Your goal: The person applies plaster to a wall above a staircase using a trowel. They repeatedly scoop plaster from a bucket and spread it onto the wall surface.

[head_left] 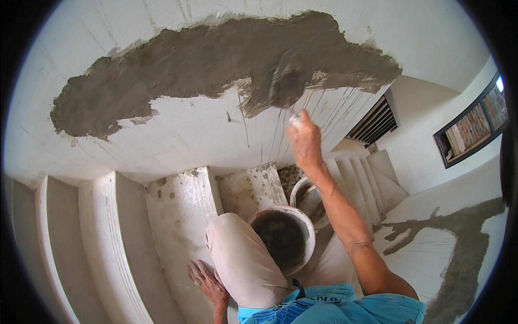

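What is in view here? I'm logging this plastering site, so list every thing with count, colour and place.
wall: one, white, grooved, ahead of the person
mortar: one wide grey patch, upper wall
trowel: one, grey with mortar, blurred, on the wall above the right hand
near bucket: one, white, dark mortar inside, beside the knee
far bucket: one, white, just beyond it
steps: several, white, mortar-spattered, winding downward
grille: one, dark, right
window: one, dark frame, far right
knee: one, beige trousers, bent
shirt: blue, bottom edge
left hand: flat on a step
right hand: raised, gripping the trowel handle
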{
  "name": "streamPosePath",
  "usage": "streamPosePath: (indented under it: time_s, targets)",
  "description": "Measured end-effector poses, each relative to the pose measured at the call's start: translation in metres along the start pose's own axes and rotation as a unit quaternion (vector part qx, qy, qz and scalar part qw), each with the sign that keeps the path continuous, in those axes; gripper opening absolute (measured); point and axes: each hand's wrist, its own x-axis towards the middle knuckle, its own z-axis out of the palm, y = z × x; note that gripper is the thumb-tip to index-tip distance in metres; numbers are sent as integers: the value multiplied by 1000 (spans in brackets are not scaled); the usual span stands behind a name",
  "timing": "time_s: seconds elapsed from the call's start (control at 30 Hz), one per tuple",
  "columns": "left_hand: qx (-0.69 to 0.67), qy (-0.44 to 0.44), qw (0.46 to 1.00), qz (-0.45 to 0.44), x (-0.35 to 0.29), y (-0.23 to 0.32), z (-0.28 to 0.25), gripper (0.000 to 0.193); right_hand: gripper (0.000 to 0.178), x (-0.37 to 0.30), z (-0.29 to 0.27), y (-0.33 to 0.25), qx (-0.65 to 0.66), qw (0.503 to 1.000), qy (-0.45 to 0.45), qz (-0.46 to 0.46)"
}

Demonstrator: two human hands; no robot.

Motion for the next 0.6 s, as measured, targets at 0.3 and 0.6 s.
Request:
streamPosePath:
  time_s: [0.3,0.6]
  targets:
    - [16,4,1000,-7,-6,-10,4,81,13,-15,-2,-9,46,999,-5,1]
    - [19,3,1000,-6,-3,-10,3,74,12,-41,19,-10,7,995,-96,-12]
